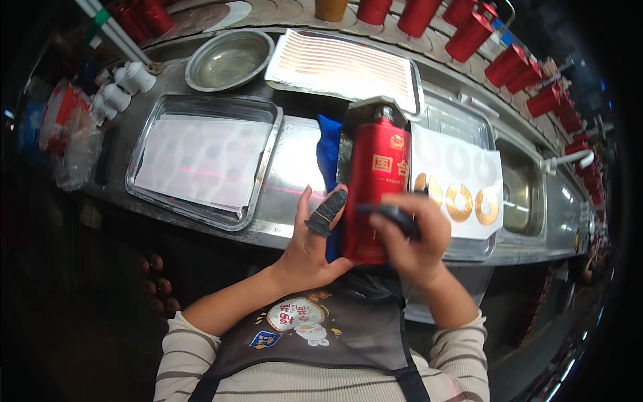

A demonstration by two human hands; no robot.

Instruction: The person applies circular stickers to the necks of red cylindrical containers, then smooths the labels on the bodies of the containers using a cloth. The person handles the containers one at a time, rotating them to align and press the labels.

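Note:
A red bottle [374,176] with gold printing lies on its back, its neck pointing away from me, on a dark metal block [345,158] and a blue cloth [329,143]. My left hand [314,241] holds it by the lower left side, thumb near the base; one finger wears a dark textured wrap [324,215] bound with a yellow band. Gripped in my right hand [419,233] is a black flat tool [397,217], blurred, over the lower front of the bottle. Right of the bottle, a white sheet [479,187] of gold ring-shaped labels [459,202] partly rests on a clear tray [482,251].
A metal tray [129,176] with whitish sheets [201,161] stands on the left. Behind are a metal bowl [228,60] and a tray of striped strips [346,65]. A sink [517,186] lies right. Red bottles [469,35] line a conveyor [432,45] at the back.

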